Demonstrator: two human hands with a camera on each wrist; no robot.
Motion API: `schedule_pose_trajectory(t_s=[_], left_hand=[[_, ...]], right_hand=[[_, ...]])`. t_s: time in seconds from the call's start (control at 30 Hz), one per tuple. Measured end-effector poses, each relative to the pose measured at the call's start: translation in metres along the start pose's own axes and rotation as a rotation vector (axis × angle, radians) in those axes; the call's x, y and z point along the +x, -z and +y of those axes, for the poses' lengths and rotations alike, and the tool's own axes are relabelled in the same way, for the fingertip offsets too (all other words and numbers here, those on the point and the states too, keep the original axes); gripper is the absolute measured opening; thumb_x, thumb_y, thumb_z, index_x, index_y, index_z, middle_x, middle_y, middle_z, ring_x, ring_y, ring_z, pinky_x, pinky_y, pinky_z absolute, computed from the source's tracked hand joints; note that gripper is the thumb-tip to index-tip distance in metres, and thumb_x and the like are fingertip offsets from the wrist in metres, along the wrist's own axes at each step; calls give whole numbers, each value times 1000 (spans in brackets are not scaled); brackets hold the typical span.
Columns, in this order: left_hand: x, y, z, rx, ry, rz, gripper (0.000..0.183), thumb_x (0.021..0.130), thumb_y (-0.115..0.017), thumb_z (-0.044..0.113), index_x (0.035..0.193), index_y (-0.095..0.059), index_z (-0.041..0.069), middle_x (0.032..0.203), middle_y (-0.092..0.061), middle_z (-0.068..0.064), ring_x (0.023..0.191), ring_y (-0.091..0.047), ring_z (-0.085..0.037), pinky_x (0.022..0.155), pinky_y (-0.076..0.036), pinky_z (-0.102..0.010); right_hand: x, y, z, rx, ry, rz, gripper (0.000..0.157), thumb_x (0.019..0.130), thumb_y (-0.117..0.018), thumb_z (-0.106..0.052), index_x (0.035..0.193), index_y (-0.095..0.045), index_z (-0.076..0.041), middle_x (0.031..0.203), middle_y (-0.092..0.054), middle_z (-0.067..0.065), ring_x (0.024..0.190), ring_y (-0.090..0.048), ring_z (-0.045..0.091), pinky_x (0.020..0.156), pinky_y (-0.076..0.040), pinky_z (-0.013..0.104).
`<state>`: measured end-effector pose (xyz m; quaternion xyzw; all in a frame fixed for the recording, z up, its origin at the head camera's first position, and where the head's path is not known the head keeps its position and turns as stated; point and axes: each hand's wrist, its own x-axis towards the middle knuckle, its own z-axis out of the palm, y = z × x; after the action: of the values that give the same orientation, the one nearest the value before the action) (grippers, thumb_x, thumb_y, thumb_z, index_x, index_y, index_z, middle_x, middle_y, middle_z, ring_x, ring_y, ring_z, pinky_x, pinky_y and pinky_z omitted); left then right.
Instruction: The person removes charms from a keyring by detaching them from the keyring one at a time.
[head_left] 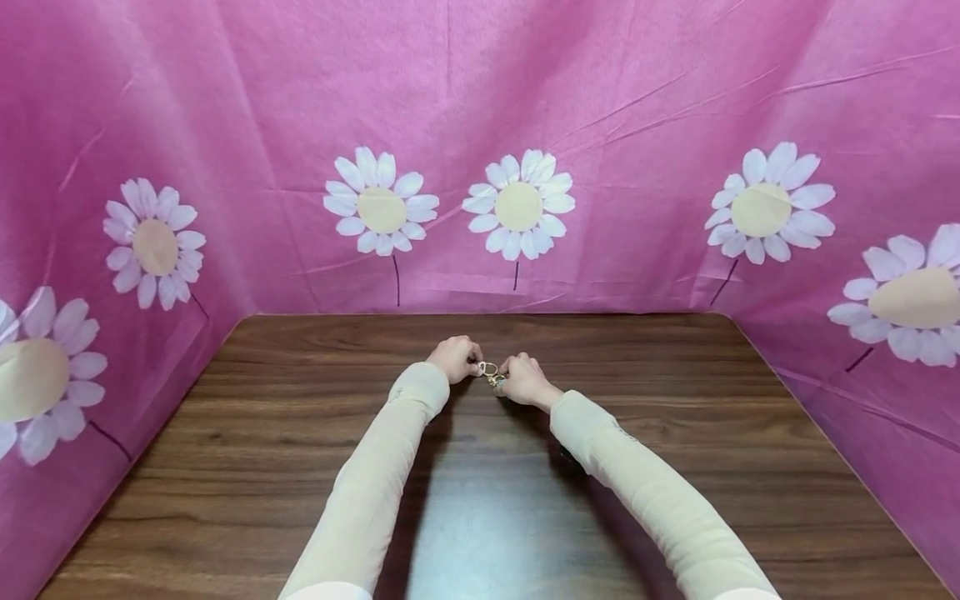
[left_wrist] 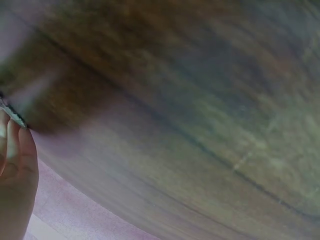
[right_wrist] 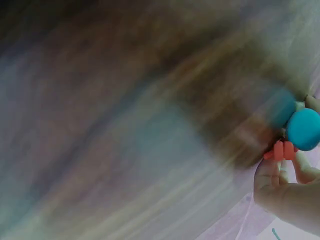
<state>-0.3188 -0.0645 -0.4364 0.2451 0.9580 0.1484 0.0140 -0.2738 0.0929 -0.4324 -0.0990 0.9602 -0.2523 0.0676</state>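
Near the far edge of the table, my left hand (head_left: pixel 454 359) and right hand (head_left: pixel 527 381) face each other across a small keychain with a gold ring (head_left: pixel 491 368). The left fingers pinch its left end, a small pale piece. In the left wrist view, a thin, greyish edge (left_wrist: pixel 14 116) shows at the fingertips. My right hand (right_wrist: pixel 287 187) holds the keychain's charm end, where a round teal piece (right_wrist: pixel 304 129) and an orange-red piece (right_wrist: pixel 283 150) show in the right wrist view. Fingers hide part of the charm.
A brown wood-grain table (head_left: pixel 262 467) lies under both hands. Pink cloth (head_left: pixel 450 75) printed with white daisies hangs behind it and along both sides. Light reflects off the tabletop between the forearms.
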Motion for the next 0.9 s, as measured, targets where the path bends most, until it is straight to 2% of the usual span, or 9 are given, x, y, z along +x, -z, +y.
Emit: schedule_pose_trajectory(t_s=[0.1,0.27,0.5,0.7,0.9], left_hand=[[-1,2,0,-30,60,-20,16,75,-74,22,86,-66,12,84,-65,-1,83,-59,-17,78,-48,-32],[-2,7,0,-80,131,-62,20,73,-77,23,81,-61,13,78,-63,1,75,-56,-17,73,-46,-30],[-8,9,-1,-140,145,-116,11,72,-77,20,80,-70,15,80,-70,1,81,-61,-17,78,-47,-30],[-9,7,-3,-203,169,-115,12,71,-76,18,82,-72,15,76,-70,2,74,-57,-11,74,-45,-25],[-10,9,-2,-287,215,-138,18,69,-76,10,87,-72,12,76,-69,0,67,-55,-9,69,-44,-22]], right_hand=[[1,1,2,-21,35,1,26,68,-73,-14,92,-69,-5,91,-57,9,91,-50,28,82,-42,36],[2,7,10,39,79,-37,32,67,-76,-8,97,-67,-2,94,-61,10,91,-53,24,85,-44,36],[6,11,34,202,158,-134,47,64,-77,1,109,-64,-1,102,-65,12,93,-57,19,86,-46,33],[8,15,46,301,138,-141,47,65,-74,5,111,-65,-4,109,-65,14,93,-54,17,81,-44,25],[9,20,47,351,148,-178,48,63,-75,7,110,-65,0,106,-65,16,90,-54,15,79,-45,22]])
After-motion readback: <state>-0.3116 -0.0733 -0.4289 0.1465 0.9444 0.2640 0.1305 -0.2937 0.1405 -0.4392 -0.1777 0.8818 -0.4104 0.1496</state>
